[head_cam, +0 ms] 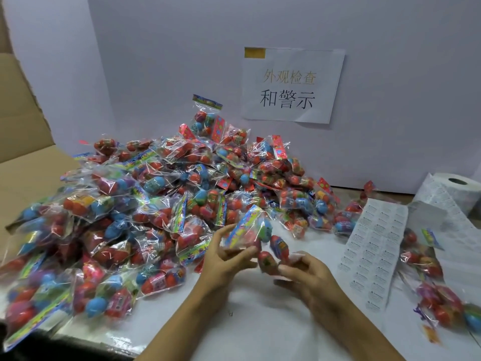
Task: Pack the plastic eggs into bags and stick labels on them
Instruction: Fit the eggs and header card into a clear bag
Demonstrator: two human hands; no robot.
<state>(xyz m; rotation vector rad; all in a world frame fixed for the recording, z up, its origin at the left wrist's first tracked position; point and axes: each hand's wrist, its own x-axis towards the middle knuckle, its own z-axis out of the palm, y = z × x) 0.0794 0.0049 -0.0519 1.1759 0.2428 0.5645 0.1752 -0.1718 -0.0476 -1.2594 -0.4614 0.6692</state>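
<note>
1. We see a big heap of filled bags (156, 194) covering the left and middle of the white table (260, 321), with a cardboard box (23, 142) at the far left and a paper sign (292, 86) taped to the wall behind.
2. To the right, we note a roll of labels (453, 191) trailing a long label strip (372, 251), and a few more bags (440, 306) beyond it.
3. The bag of eggs (250, 233) we are working on tilts, its coloured header up and to the right, red eggs hanging at its lower end.
4. Our left hand (223, 259) grips the bag's left side; our right hand (309, 274) pinches its lower end, fingers curled, just in front of the heap.
</note>
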